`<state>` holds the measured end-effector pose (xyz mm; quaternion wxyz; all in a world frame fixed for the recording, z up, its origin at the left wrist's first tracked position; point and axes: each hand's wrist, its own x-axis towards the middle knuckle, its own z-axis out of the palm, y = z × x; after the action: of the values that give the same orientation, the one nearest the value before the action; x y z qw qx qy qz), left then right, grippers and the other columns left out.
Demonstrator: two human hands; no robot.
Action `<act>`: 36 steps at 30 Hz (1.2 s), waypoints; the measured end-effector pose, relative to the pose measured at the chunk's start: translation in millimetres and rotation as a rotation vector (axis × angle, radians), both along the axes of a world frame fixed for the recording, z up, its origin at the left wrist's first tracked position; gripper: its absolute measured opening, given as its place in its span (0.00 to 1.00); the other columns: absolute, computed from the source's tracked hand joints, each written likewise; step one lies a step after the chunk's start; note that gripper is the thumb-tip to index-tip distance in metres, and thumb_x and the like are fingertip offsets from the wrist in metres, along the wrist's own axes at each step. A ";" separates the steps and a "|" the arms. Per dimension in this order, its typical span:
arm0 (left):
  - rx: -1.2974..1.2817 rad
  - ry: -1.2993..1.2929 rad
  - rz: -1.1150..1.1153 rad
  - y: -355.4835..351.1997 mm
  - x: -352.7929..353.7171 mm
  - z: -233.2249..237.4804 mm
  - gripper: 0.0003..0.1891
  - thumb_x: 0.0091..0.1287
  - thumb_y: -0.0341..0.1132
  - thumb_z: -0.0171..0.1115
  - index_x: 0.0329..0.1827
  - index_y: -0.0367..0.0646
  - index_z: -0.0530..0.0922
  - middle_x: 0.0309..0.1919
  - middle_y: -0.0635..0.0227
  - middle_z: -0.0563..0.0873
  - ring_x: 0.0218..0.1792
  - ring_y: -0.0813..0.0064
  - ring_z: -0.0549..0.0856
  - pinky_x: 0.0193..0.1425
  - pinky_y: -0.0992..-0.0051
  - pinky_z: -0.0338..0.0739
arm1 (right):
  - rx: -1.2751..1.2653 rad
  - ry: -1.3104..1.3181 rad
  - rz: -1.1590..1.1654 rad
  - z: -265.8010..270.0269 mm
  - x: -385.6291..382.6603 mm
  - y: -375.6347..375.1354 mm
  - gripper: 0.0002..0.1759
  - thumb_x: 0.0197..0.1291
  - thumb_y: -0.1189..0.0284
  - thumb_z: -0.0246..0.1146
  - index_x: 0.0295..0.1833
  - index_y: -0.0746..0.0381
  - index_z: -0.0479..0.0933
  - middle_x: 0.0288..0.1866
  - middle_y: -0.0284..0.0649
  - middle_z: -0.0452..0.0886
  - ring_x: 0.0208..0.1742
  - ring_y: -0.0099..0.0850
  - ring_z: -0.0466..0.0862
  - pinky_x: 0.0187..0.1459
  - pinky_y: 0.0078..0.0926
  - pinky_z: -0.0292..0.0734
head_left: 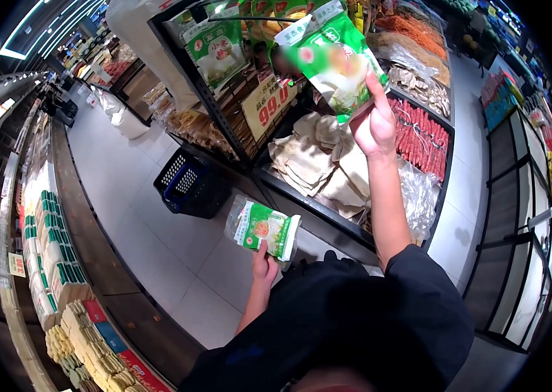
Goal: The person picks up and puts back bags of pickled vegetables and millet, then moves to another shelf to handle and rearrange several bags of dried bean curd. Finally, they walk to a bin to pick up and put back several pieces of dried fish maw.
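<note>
High at the display rack, my right hand [375, 127] grips the lower right edge of a green and white food packet [335, 62], its thumb on the front. Other green packets [217, 52] hang on the rack behind and to the left of it. Lower down, my left hand [263, 265] holds a second green and white packet [267, 228] near its bottom edge, above the floor. A clear plastic edge shows around this packet. Flat pale dried goods [308, 153] lie in the bin below my raised hand.
A dark blue basket [191, 183] stands on the tiled floor left of the bin. Red sausages [420, 134] fill a bin section at the right. Along the left runs a shelf with stacked packs [57, 255]. A price sign [269, 104] hangs on the rack.
</note>
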<state>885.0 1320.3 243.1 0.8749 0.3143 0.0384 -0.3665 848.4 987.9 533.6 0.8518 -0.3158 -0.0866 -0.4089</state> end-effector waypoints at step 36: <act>0.031 0.068 0.114 12.9 -9.4 8.2 0.24 0.73 0.29 0.57 0.71 0.41 0.63 0.65 0.61 0.75 0.65 0.65 0.75 0.70 0.63 0.70 | -1.146 0.910 0.413 -163.7 1.8 116.1 0.32 0.61 0.63 0.69 0.67 0.65 0.70 0.54 0.44 0.80 0.57 0.31 0.79 0.59 0.29 0.74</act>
<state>875.6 1333.2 251.4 0.8875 0.3125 0.0917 -0.3259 850.2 1104.0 369.9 0.5656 -0.8236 0.0171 0.0383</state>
